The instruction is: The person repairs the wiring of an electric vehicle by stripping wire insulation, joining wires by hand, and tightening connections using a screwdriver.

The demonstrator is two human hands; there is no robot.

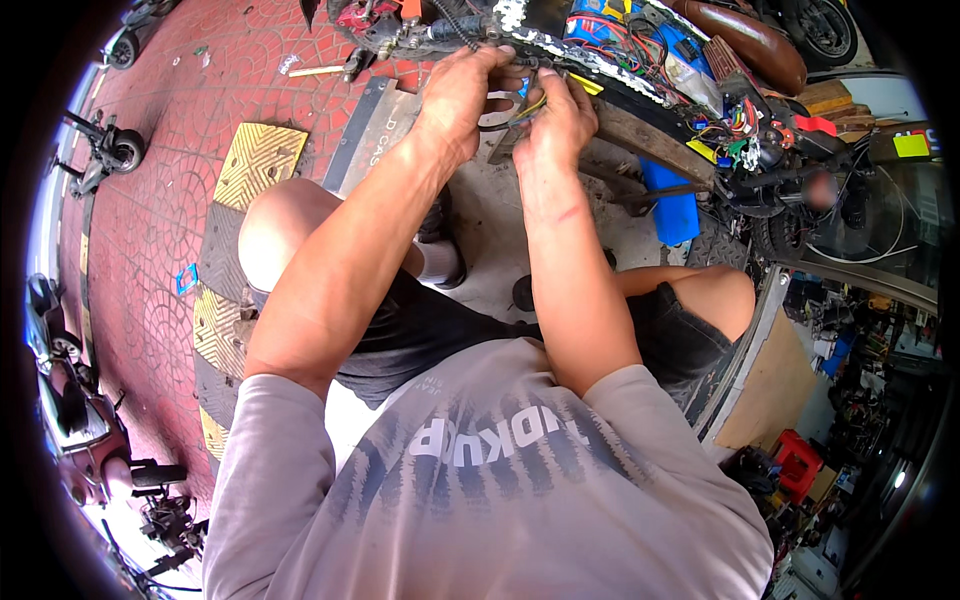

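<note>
Both my hands meet at the near edge of a partly stripped vehicle frame (600, 62) with white, flaking patches along its dark rail. My left hand (455, 100) is closed, thumb and index finger pinched at a small dark part by the rail; what they grip is too small to make out. Just right of it, my right hand (560, 122) is closed with its fingers curled round a thin wire (527, 112), dark with a yellowish stretch, which loops out between the hands. A yellow tag (586, 85) shows beside the right fingertips.
Bundled coloured wires and a blue battery pack (650, 40) fill the frame. A wooden bench (650, 150) stands beneath, near a blue bin (672, 205). A metal-faced box (375, 135) lies by my left forearm. Yellow-black ramps (262, 160) line red paving at left; tools crowd the right.
</note>
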